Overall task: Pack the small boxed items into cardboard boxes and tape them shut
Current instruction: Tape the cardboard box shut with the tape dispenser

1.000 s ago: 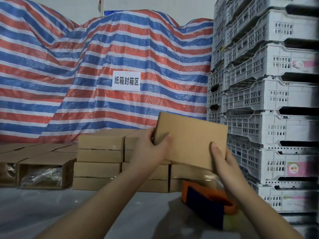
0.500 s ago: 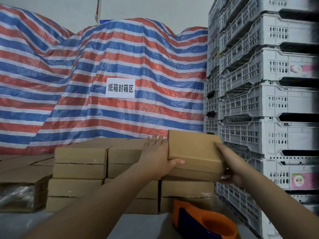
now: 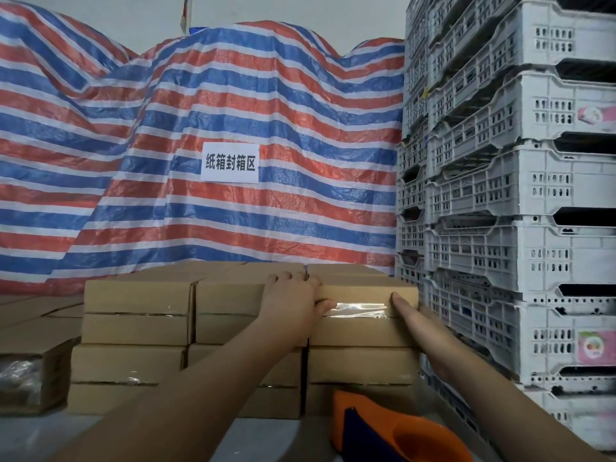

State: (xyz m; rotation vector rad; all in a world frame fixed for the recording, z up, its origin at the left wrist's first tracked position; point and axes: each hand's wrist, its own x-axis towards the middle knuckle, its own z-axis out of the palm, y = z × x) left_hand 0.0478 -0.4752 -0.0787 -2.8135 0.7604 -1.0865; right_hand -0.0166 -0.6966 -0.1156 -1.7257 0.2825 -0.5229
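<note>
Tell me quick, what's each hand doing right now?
Left hand: holding the top taped cardboard box at its left end.
Right hand: holding the same box's right end.

Grey table point(image 3: 40, 438): stacked cardboard boxes point(image 3: 133, 368), orange tape dispenser point(image 3: 400, 435).

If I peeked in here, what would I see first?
First, the huge red, blue and white striped tarp filling the back, with a white paper sign stuck on it. On the right rises a tall stack of white plastic crates. In front, the left hand and right hand hold a taped brown cardboard box on top of the pile, near an orange tape dispenser.
</note>
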